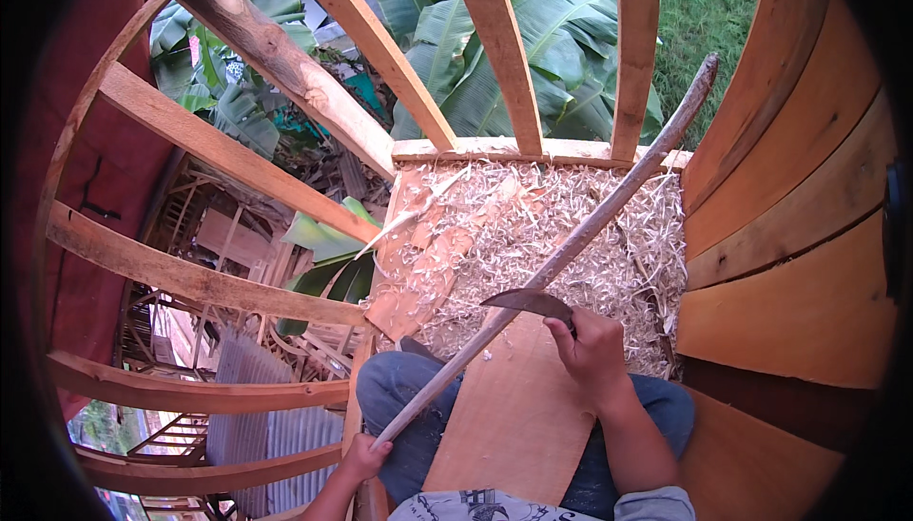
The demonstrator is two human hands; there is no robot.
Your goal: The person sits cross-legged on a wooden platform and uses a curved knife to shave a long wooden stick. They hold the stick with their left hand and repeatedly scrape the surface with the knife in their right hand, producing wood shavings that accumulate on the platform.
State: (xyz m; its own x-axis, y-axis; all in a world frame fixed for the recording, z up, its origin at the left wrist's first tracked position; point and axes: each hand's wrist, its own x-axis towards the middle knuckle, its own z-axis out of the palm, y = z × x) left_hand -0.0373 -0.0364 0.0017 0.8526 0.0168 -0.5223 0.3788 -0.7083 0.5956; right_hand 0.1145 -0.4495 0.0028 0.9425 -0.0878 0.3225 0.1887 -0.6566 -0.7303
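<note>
Stick (618, 193) first: long, greyish and slightly bent, it slants right across the view from about 7 o'clock up to 2 o'clock. Left hand (362, 457) sits at 7, fingers closed around the stick's bottom end. Right hand (590, 355), between 4 and 5, is curled tight on the handle of a curved knife (531, 302), whose dark blade points toward 9 and crosses over the stick; can't tell if the edge is actually biting. Flat wooden board (518, 416) lies between the jeans-clad knees, around 5:30. Past that, a heap of pale curly shavings (571, 207) covers the floor toward 2. Wooden slats (495, 36) fan out from 8 to 1, with big green leaves (552, 36) behind them near 12:30, and overlapping orange-brown planks (780, 264) wall off 3 o'clock.
</note>
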